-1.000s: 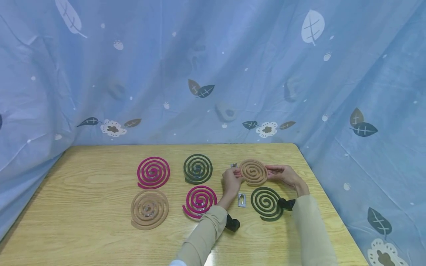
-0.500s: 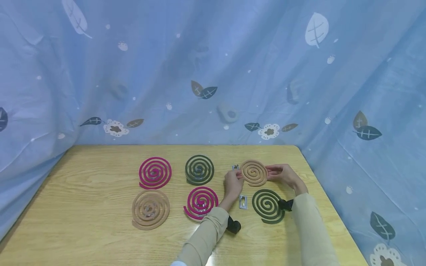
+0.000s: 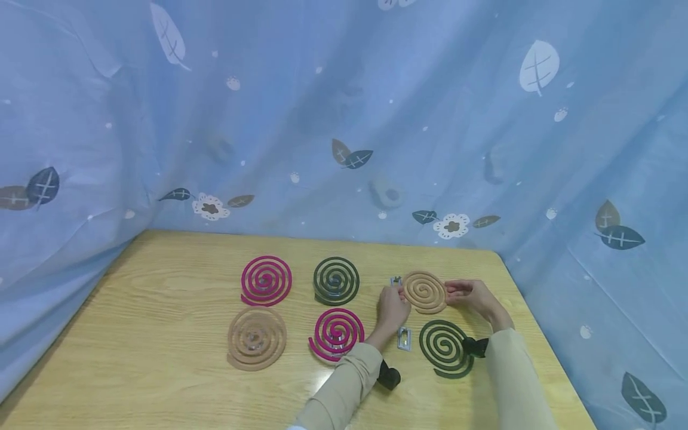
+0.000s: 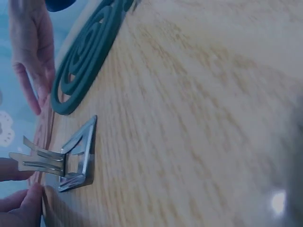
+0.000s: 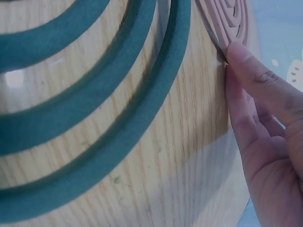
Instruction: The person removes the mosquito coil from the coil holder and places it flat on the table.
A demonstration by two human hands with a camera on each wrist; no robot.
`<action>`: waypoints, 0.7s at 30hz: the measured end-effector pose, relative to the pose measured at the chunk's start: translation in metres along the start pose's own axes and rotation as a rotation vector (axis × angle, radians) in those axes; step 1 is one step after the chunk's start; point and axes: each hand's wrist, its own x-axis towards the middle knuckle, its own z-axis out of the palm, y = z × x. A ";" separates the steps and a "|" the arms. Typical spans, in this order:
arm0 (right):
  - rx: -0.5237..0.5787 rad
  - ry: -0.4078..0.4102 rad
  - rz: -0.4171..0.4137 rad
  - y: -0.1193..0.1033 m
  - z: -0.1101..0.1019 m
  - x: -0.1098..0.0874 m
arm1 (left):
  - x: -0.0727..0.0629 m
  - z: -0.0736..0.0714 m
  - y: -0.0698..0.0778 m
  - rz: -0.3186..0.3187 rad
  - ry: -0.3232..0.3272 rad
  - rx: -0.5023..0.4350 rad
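Observation:
A tan mosquito coil (image 3: 424,292) is held roughly level at the back right of the table, between both hands. My left hand (image 3: 394,307) pinches its left edge; in the left wrist view the left fingers (image 4: 23,205) show only in the bottom left corner. At the opposite edge, my right hand (image 3: 475,298) grips the rim between thumb and fingers, seen close in the right wrist view with the coil (image 5: 232,23). A small metal coil stand (image 3: 404,338) with raised prongs lies nearer the front. Behind the left fingers another stand (image 3: 396,280) is partly hidden.
A dark green coil (image 3: 445,349) lies in front of the right hand. Leftward sit two magenta coils (image 3: 266,280), a second green coil (image 3: 336,280) and another tan coil (image 3: 257,338), with metal stands showing through them. A blue patterned curtain (image 3: 301,119) hangs behind the table.
The head view has turned, so the whole scene appears shifted right and slightly lower. Both hands keep their hold on the tan coil, with hardly any visible movement over the table.

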 end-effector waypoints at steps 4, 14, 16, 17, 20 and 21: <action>-0.060 0.060 -0.016 0.002 0.000 -0.007 | -0.004 -0.003 0.002 0.017 -0.047 -0.049; 0.067 0.263 -0.112 -0.002 0.006 -0.034 | -0.019 -0.045 0.025 0.204 -0.223 -0.168; 0.085 0.290 -0.151 -0.007 0.012 -0.042 | -0.024 -0.059 0.030 0.238 -0.242 -0.150; 0.092 0.298 -0.170 -0.010 0.016 -0.046 | -0.026 -0.067 0.031 0.245 -0.253 -0.146; 0.144 0.312 -0.209 -0.020 0.034 -0.053 | -0.032 -0.088 0.029 0.238 -0.266 -0.149; 0.165 0.314 -0.221 -0.024 0.042 -0.055 | -0.034 -0.095 0.027 0.232 -0.272 -0.156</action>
